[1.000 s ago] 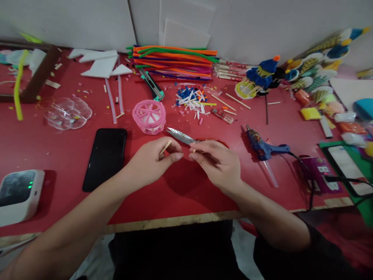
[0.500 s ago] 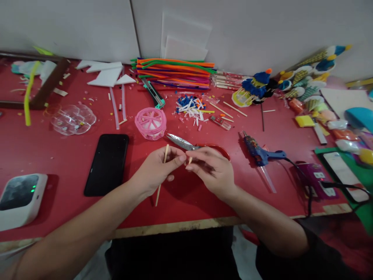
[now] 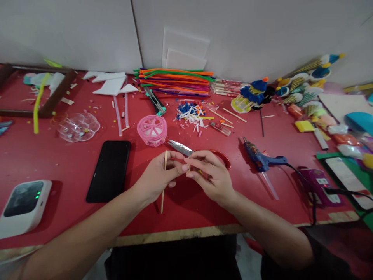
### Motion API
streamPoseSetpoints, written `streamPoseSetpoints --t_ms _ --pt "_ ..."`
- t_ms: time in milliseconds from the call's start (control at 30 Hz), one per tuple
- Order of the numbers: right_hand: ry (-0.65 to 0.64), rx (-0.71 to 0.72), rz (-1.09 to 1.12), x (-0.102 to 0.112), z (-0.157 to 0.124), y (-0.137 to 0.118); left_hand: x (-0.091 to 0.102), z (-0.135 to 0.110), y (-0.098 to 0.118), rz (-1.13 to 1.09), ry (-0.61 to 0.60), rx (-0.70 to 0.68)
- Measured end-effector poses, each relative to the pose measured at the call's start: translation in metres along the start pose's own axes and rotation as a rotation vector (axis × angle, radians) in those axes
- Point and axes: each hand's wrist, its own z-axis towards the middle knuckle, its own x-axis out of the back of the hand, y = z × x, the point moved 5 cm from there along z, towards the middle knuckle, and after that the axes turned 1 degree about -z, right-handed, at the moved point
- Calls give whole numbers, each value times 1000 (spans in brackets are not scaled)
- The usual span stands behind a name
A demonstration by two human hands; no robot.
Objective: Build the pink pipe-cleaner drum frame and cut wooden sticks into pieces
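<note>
My left hand (image 3: pixel 159 177) pinches a thin wooden stick (image 3: pixel 163 192) that stands nearly upright, its lower end close to the red table (image 3: pixel 70 163). Fingertip to fingertip with it, my right hand (image 3: pixel 211 175) is closed around a short stick piece that barely shows between its fingers. Just behind both hands lie scissors (image 3: pixel 182 147) with red handles, blades pointing left. A pink round cage-like piece (image 3: pixel 152 130) sits behind the left hand.
A black phone (image 3: pixel 109 171) lies left of my hands, a white device (image 3: pixel 23 206) at the near left. A blue glue gun (image 3: pixel 260 159) with its cable lies right. Pipe cleaners (image 3: pixel 175 79), cut scraps (image 3: pixel 190 111), foam pieces and craft figures fill the back.
The long stick in my left hand has swung from lying across the fingers to standing nearly upright. Both hands stay together, and the view has tilted slightly.
</note>
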Motion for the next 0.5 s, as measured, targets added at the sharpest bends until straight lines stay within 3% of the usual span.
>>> streamPoseSetpoints --t_ms 500 --pt "-17 69 -40 -3 -2 -1 -1 -2 5 -18 22 -57"
